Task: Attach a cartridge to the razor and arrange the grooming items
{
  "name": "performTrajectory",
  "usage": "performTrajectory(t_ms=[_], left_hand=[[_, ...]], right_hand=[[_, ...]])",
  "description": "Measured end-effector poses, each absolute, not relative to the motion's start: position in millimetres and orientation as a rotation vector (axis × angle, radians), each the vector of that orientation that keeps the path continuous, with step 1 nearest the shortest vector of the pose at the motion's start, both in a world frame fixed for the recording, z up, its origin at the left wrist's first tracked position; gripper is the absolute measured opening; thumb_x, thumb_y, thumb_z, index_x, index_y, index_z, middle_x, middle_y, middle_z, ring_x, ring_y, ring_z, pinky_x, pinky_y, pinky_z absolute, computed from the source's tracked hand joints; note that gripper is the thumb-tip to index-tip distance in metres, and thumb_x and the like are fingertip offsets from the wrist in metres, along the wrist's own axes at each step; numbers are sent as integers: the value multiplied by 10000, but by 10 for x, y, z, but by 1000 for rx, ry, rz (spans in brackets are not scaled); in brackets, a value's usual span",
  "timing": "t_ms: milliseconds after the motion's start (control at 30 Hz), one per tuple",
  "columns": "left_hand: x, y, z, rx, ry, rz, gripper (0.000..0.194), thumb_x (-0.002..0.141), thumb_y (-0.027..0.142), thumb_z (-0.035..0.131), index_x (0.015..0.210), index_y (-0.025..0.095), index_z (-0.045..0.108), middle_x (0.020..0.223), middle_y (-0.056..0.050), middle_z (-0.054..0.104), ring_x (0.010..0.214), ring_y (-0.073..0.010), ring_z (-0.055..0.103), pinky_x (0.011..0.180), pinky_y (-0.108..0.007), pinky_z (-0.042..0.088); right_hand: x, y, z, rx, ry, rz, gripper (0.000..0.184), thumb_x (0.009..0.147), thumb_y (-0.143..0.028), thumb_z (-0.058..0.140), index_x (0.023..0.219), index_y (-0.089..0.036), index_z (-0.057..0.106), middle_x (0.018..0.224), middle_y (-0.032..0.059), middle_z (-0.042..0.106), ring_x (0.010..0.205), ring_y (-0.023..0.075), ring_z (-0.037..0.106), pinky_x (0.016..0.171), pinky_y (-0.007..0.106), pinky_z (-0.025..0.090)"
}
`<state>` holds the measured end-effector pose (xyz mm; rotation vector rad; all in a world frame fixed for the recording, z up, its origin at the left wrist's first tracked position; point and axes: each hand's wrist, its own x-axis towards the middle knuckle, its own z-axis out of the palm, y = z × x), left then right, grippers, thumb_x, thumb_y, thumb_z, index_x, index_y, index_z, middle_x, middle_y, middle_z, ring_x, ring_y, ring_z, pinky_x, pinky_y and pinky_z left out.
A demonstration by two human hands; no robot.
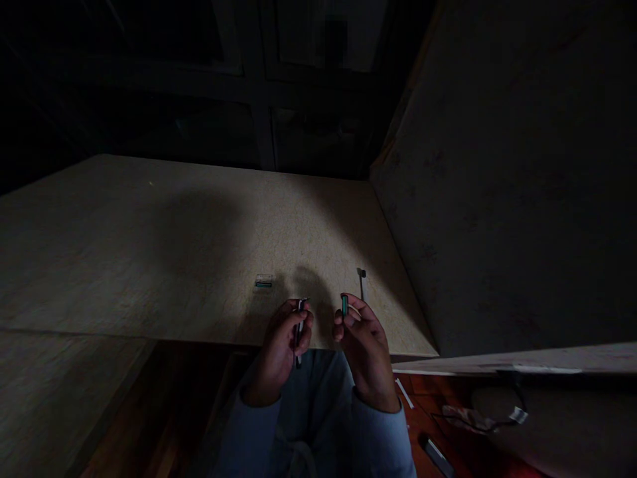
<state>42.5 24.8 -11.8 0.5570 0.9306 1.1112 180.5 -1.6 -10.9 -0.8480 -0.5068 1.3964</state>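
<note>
In dim light my left hand (281,348) is closed round a slim black-and-white razor handle (299,332), held nearly upright at the table's front edge. To its right, my right hand (365,338) pinches a small razor cartridge (344,305) with a green face and dark edge between thumb and fingers. The handle and the cartridge are apart. Another green-and-dark cartridge (263,285) lies on the tabletop ahead of my left hand, with a clear cover-like piece beside it. Just beyond my right hand rests a second light handle (363,282) with a dark head end, its near part hidden by the fingers.
The pale tabletop (199,252) meets a patterned wall (497,199) on the right. Behind it stands a dark framed window or door (261,119). On the reddish floor lie a white strip (405,393), a cable (472,425) and a dark-and-silver object (438,457).
</note>
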Motion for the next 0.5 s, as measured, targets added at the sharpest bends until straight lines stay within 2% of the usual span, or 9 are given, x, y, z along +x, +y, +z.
performTrajectory(t_ms=[200, 333, 500], left_hand=[[361, 180, -38, 560, 885, 1092, 308, 700, 385, 759, 862, 166, 614, 620, 76, 525, 353, -2, 328, 372, -172, 207], [326, 160, -49, 586, 900, 1103, 367, 683, 430, 816, 843, 155, 633, 596, 87, 487, 362, 7, 304, 376, -164, 183], [281, 131, -53, 610, 921, 1111, 455, 672, 487, 843, 926, 148, 678, 512, 108, 433, 369, -7, 275, 383, -163, 190]], right_hand=[[1719, 7, -164, -997, -572, 1346, 291, 720, -344, 859, 956, -194, 778, 789, 29, 752, 574, 102, 567, 587, 248, 470], [1700, -16, -165, -1101, -695, 1242, 286, 741, -358, 851, 986, -218, 807, 791, 36, 778, 583, 120, 599, 606, 276, 513], [1691, -80, -124, -1156, -972, 1184, 220, 808, -347, 797, 1014, -276, 826, 831, 33, 796, 610, 148, 636, 619, 307, 549]])
